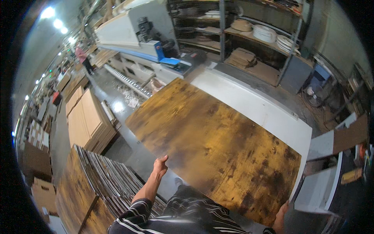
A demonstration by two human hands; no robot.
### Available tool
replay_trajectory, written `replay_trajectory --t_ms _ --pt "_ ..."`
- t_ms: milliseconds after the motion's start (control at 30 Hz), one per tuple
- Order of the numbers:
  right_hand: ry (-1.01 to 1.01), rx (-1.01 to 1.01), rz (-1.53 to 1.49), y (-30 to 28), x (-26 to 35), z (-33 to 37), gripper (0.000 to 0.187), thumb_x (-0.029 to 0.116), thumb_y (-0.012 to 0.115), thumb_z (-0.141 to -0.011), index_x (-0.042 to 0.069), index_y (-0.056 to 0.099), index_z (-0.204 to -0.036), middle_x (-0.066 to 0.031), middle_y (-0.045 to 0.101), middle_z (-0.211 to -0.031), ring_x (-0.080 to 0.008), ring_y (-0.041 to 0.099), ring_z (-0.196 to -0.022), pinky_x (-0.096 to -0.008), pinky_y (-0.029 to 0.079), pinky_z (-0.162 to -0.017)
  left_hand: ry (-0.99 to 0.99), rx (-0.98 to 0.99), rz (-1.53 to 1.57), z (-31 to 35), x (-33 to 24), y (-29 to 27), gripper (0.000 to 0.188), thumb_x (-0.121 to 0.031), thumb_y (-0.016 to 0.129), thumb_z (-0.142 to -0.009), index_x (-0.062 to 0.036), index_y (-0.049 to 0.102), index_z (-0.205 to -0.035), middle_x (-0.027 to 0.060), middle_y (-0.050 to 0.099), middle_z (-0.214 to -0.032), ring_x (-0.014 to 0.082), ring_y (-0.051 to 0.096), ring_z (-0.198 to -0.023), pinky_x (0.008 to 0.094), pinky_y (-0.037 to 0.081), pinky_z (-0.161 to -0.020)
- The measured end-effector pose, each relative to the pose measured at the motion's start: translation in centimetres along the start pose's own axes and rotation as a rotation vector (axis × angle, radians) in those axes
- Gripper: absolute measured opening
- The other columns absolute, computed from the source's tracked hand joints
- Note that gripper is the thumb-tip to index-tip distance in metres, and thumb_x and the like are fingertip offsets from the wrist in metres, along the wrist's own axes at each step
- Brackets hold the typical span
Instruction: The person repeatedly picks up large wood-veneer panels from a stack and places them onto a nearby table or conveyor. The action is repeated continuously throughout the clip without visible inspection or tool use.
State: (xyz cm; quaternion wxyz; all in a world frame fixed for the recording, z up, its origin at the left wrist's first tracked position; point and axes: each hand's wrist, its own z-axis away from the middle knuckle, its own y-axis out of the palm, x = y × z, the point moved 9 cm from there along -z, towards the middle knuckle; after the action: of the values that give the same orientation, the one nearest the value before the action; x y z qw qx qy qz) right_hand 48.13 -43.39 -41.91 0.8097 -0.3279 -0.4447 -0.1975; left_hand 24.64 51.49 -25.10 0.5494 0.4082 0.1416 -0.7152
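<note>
A large rectangular wood-grain panel [214, 144], yellow-brown with dark blotches, spans the middle of the view in front of me. Its far part overlaps a white work table [249, 101]. My left hand [160, 165] is closed on the panel's left edge, thumb on top and fingers hidden beneath. At the near right corner, my right hand [281, 215] grips the edge; most of its fingers are out of sight under or behind the board.
A stack of similar panels [113, 179] stands at my lower left, with pale boards [87, 121] beyond it. A long machine [128, 50] with a roller track [126, 80] runs along the far side. Shelves [261, 43] hold rolls of edging. Someone in pink [81, 56] stands far left.
</note>
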Motion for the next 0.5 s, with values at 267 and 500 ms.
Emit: replay_trajectory --t_ms 267,500 --pt "-0.198 0.079 0.309 6.2 5.6 1.4 0.066 0.05 0.038 -0.098 0.006 0.031 -0.147 -0.0172 0.031 -0.15 -0.0351 0.039 -0.133 -0.0537 0.033 -0.107 0.313 -0.017 0.251 12.6 -10.4 -1.7 0.02 -0.008 0.074 -0.08 -0.0101 0.056 -0.088 -0.0015 0.062 -0.081 0.0145 0.06 -0.08 0.0386 0.044 -0.077" --pt "-0.294 0.489 0.42 21.9 19.3 7.5 0.064 0.052 0.036 -0.099 0.005 0.036 -0.142 -0.0166 0.037 -0.144 -0.0341 0.043 -0.128 -0.0527 0.036 -0.104 0.507 -0.147 0.421 28.8 -14.4 -9.0 0.024 -0.009 0.075 -0.079 -0.0064 0.059 -0.097 0.0038 0.064 -0.09 0.0171 0.062 -0.082 0.0378 0.05 -0.079"
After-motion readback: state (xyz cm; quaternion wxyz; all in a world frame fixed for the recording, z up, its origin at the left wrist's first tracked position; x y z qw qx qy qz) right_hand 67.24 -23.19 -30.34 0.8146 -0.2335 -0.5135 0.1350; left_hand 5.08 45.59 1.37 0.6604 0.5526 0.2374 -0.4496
